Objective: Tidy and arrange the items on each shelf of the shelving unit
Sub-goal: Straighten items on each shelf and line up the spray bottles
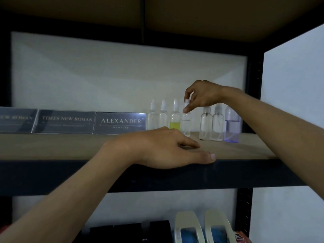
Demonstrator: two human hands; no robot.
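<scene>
The black metal shelving unit [175, 174] fills the frame, and its matte wooden shelf board [61, 146] crosses the middle. On the board's left half stand three glossy dark rectangular name plates [120, 122] side by side. Right of them, at centre frame, is a row of small clear plastic spray bottles [212, 123] with white caps. One holds yellow liquid [175, 120], and the rightmost one purple [231, 127]. The left hand [166, 148] rests relaxed on the board's front edge at centre, holding nothing. The right hand [203, 95], just above the row, pinches the cap of one clear bottle [186, 123] beside the yellow one.
</scene>
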